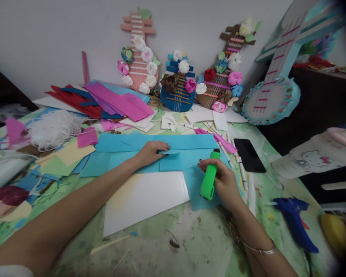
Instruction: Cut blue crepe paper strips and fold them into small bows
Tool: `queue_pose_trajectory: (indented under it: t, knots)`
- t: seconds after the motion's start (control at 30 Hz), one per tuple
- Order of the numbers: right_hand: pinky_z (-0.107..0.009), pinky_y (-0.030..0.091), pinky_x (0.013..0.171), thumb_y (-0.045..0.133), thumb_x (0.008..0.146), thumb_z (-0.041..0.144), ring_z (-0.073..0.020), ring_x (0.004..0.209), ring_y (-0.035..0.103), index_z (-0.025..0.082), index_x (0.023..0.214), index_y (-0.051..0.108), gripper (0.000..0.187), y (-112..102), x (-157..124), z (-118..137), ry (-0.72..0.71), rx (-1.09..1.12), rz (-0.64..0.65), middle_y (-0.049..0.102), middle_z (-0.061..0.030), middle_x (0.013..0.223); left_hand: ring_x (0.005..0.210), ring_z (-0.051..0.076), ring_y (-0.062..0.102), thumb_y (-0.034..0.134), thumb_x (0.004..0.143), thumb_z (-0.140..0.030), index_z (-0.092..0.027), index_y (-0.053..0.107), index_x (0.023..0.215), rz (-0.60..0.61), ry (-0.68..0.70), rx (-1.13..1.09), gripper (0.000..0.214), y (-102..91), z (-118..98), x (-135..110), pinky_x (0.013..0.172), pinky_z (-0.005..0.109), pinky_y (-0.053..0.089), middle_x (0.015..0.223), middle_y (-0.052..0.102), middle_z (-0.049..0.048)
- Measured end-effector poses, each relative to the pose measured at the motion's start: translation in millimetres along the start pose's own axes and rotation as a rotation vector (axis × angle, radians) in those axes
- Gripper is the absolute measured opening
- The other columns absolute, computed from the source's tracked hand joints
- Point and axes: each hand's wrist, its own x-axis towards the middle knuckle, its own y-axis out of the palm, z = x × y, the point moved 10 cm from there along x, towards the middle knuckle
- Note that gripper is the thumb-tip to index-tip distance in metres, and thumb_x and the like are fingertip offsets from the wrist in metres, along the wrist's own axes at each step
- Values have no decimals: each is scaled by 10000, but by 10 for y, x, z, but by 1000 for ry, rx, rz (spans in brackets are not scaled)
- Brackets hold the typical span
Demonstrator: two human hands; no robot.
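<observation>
My left hand (152,152), thumb and fingers slightly apart, is resting on blue paper (192,165) beyond the white card (147,198)'s edge; my right hand (223,180) is gripping a smooth green tool (210,177), bare table (150,248) lying nearside.

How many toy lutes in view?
4 clearly visible: pink lute at back, left of centre; dark blue lute at back centre; brown lute right of that; pale blue lute on the right. Others may be hidden behind.
</observation>
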Motion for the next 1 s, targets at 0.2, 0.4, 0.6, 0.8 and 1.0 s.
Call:
queue_pose_trajectory:
  t: [0.2,0.4,0.6,0.8,1.0]
  knots:
    - [-339,522,916,387,684,-51,-192,1126,633,258,1049,551,506,328,-128,214,-173,-337,231,685,-23,1172,993,240,684,616,760,-300,-196,741,833,-52,-17,-36,178,-35,45,-7,922,390,533,975,748,76]
    - [-367,496,951,377,735,-61,-206,1242,544,245,1068,495,467,664,-262,373,-307,-455,451,597,-95,1303,987,235,688,620,744,-306,-194,739,813,-73,-41,-70,177,-62,41,-26,925,372,535,974,749,70]
    - [-451,478,972,383,793,-20,-249,1298,480,238,1061,488,386,764,-296,391,-335,-532,501,588,-124,1296,1006,244,680,628,748,-336,-189,743,809,-68,-74,-100,196,-63,34,-16,938,381,526,975,748,77]
    - [-383,508,913,388,730,-57,-237,1220,554,253,1041,479,448,657,-245,325,-246,-573,467,611,-94,1260,1009,247,681,628,752,-364,-183,745,815,-77,-116,-126,225,-62,92,-27,946,372,521,983,747,69]
    - [-322,534,795,404,710,-55,-242,1032,659,244,1039,522,460,658,-260,280,-187,-679,525,665,-71,1130,995,261,685,655,754,-386,-179,756,882,-83,-157,-115,263,-82,115,-36,949,379,518,1005,745,49]
